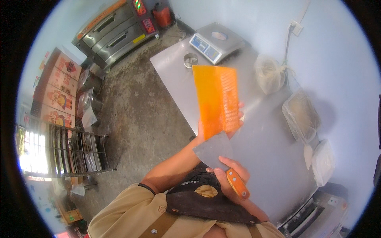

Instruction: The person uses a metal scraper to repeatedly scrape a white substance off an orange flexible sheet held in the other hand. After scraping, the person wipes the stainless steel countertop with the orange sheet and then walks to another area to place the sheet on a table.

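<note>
My left hand [201, 132] grips an orange plastic dough scraper [210, 101] from behind, with fingertips showing along its right edge. The scraper has a ribbed strip on its right side and is raised above the metal worktable [259, 142]. Below it, my right hand [223, 182] holds a metal scraper [215, 150] by its riveted wooden handle. A finger and the thumb lie against the wide, dull grey blade. The blade's upper corner overlaps the lower end of the orange scraper in view; whether they touch I cannot tell.
A digital scale [218, 41] and a metal ring [190, 60] stand at the table's far end. Bagged goods [269, 74] and a wrapped tub [302, 114] line the wall. A deck oven [116, 37], stacked cartons [61, 92] and a tray rack [80, 151] stand across the floor.
</note>
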The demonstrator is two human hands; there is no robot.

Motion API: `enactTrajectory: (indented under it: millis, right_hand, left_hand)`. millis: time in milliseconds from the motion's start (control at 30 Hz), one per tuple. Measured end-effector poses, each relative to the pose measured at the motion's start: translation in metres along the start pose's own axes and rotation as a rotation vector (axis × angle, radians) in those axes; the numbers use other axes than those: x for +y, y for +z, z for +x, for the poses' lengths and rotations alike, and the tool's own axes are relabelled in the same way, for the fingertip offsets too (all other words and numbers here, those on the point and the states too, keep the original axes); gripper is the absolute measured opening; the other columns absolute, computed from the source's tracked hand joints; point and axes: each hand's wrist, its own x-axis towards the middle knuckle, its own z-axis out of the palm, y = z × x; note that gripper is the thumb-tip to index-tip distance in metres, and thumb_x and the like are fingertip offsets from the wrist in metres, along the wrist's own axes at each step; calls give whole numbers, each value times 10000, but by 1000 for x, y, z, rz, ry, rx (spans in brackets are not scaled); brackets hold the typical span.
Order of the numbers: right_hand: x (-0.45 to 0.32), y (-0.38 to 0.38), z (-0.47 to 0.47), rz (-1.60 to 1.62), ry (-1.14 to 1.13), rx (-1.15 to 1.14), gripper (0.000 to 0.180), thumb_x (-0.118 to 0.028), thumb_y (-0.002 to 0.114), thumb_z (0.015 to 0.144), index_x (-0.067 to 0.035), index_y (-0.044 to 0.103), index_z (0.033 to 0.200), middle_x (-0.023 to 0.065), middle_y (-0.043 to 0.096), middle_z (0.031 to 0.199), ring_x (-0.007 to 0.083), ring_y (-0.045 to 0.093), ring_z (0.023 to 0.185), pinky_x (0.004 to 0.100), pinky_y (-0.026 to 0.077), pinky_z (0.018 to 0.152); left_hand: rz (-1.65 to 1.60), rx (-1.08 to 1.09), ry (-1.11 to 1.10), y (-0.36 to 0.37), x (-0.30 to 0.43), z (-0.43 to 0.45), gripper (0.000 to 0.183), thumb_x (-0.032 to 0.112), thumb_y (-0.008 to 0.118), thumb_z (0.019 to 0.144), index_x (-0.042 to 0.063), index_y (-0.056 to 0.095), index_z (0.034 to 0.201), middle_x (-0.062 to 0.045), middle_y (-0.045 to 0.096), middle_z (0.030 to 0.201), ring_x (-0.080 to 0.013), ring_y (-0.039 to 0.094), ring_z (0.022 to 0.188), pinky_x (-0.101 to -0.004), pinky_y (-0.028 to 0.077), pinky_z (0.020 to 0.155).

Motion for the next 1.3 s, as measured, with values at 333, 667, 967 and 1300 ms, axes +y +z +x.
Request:
enactTrajectory:
  millis: [333, 667, 967, 1300]
  right_hand:
    - [-2, 4, 10, 46, -16, 18, 292, 27, 737, 909, 27, 685, 1196, 188, 769, 982, 238, 776, 901, 316, 600, 803]
    - [4, 7, 23, 110, -138, 87, 286, 14, 748, 902, 16, 694, 1183, 183, 767, 993, 244, 765, 915, 338, 593, 844]
    - [-6, 2, 43, -136, -298, 205, 287, -33, 781, 883, 2, 720, 1162, 159, 755, 1035, 216, 730, 942, 319, 564, 856]
    - [-13, 1, 74, -79, -380, 283, 277, -27, 767, 881, 16, 719, 1150, 145, 719, 1096, 225, 715, 967, 328, 569, 869]
  left_hand:
    - [-57, -105, -42, -21, -7, 6, 587, 380, 707, 971, 71, 517, 1432, -160, 558, 1315, -272, 590, 1134, -383, 510, 1010]
    - [318, -105, -17, -25, -11, 10, 501, 442, 677, 967, 104, 599, 1329, -129, 602, 1213, -221, 593, 1054, -345, 485, 948]
    - [725, 33, -12, -11, -19, -3, 307, 348, 668, 958, 100, 608, 1129, -62, 586, 1026, -153, 549, 890, -265, 466, 767]
    - [317, 197, -168, -20, -32, -19, 461, 468, 596, 1000, 72, 565, 1234, -96, 580, 1119, -182, 573, 1020, -315, 506, 893]
